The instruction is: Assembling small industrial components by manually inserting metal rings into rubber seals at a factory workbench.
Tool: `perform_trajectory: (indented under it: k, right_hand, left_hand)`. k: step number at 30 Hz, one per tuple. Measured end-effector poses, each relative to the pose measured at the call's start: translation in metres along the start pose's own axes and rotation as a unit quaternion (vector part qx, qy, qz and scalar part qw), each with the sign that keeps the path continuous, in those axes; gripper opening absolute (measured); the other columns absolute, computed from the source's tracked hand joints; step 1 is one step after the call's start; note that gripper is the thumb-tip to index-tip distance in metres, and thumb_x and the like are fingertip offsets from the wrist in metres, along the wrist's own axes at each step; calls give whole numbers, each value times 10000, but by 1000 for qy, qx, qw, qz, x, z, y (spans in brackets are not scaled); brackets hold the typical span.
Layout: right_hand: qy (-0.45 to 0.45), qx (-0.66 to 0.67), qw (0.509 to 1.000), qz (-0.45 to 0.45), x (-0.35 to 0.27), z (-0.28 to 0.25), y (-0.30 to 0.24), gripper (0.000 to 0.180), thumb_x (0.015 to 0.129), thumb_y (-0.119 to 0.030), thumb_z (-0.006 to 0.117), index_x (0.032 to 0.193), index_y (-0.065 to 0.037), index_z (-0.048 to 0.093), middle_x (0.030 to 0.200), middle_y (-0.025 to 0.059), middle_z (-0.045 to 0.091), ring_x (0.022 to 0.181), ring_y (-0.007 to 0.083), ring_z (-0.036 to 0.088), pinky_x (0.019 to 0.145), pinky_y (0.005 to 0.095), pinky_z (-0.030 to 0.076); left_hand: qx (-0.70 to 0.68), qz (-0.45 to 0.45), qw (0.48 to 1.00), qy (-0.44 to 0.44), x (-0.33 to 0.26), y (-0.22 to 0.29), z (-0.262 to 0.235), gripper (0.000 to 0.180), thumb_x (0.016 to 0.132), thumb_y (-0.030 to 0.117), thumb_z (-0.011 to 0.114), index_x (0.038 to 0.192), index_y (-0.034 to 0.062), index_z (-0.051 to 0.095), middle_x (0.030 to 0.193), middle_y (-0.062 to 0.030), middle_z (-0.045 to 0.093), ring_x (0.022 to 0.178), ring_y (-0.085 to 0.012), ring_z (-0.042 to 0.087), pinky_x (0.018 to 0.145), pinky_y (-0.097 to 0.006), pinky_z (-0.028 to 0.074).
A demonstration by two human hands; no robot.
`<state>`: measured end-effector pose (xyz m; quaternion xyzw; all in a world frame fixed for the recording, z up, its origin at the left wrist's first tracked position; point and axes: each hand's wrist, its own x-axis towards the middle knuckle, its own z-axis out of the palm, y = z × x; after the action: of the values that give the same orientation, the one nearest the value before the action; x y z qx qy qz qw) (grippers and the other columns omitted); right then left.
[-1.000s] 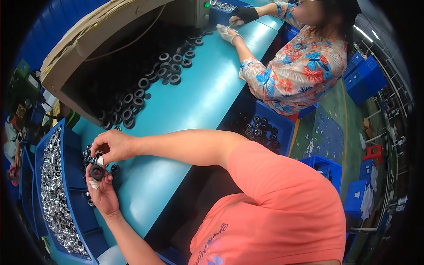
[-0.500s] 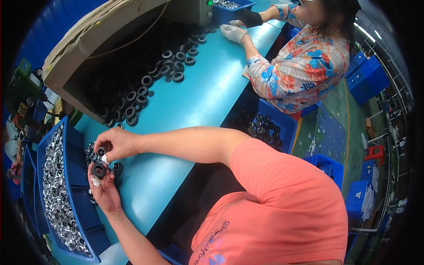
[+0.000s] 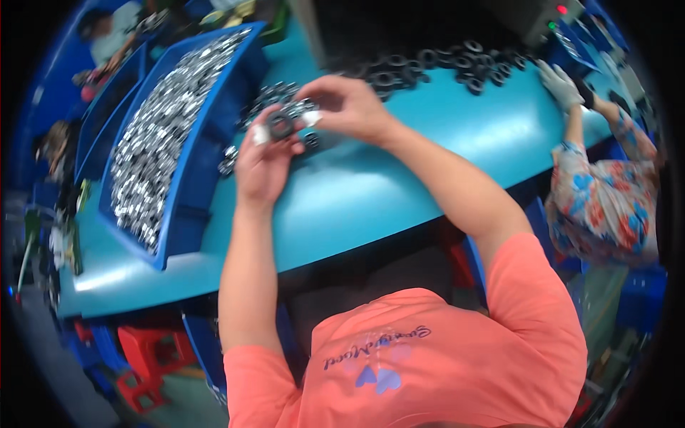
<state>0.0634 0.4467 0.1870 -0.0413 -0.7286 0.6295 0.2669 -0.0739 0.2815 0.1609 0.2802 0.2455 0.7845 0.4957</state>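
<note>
My left hand (image 3: 264, 167) holds a black rubber ring (image 3: 279, 125), like a small tyre, upright in its fingers. Close beside it, my right hand (image 3: 353, 110) is pinched on a small chrome wheel hub (image 3: 305, 106), smeared by motion. White wraps cover a fingertip or thumb on each hand. Behind and below the hands, loose chrome hubs (image 3: 278, 91) lie in a small heap on the turquoise table (image 3: 342, 203). A single dark-and-chrome piece (image 3: 311, 140) sits just under my right fingers.
A long blue bin (image 3: 191, 214) full of shiny parts stands left of my hands. Many black rings (image 3: 474, 68) lie along the table's far side by a dark opening. A co-worker's gloved hand (image 3: 561, 85) rests at the far right. Red stools (image 3: 146, 349) stand below the near edge.
The view has swung round, so the table now runs across the picture and the co-worker appears farther right. Both hands stay close together with the ring in the left.
</note>
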Motion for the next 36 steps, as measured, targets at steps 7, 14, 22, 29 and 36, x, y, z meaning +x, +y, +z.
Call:
perform_trajectory:
  k: [7, 14, 22, 29, 36]
  right_hand:
    - [15, -20, 1000, -7, -1, 8, -3, 331, 801, -54, 751, 1115, 4, 661, 990, 39, 686, 858, 93, 637, 774, 259, 530]
    - [12, -46, 999, -2, -2, 8, -6, 335, 777, -62, 768, 1086, -23, 646, 1024, 28, 675, 956, 109, 637, 854, 283, 527]
    - [39, 49, 998, 12, 2, 3, 3, 334, 786, -105, 777, 1079, -44, 630, 1029, 24, 664, 987, 120, 632, 882, 291, 520]
    - [16, 112, 993, 35, 3, 4, -5, 356, 816, -47, 662, 1170, -13, 634, 1092, 70, 667, 1031, 159, 634, 918, 314, 524]
    - [20, 115, 993, 28, 3, 3, -2, 356, 814, -8, 674, 1168, -17, 631, 1115, 70, 661, 1061, 172, 637, 953, 333, 524]
  left_hand:
    - [57, -10, 997, 49, 2, 0, 1, 423, 1043, 243, 394, 1373, -11, 468, 1133, -190, 611, 911, -252, 592, 793, -375, 515]
    - [52, -13, 997, 51, 1, 1, 1, 417, 1059, 240, 364, 1375, -14, 461, 1146, -197, 603, 913, -253, 586, 791, -385, 520]
    - [66, -10, 997, 38, 0, 3, 6, 409, 1063, 229, 351, 1380, -7, 458, 1152, -233, 615, 922, -244, 586, 805, -366, 521]
    - [63, -10, 997, 37, 0, 3, 6, 412, 1064, 227, 336, 1385, -1, 456, 1153, -238, 618, 927, -239, 583, 820, -363, 518]
    - [57, -11, 998, 38, -1, 4, 7, 438, 1066, 263, 335, 1387, -6, 463, 1166, -232, 620, 943, -241, 586, 837, -364, 513]
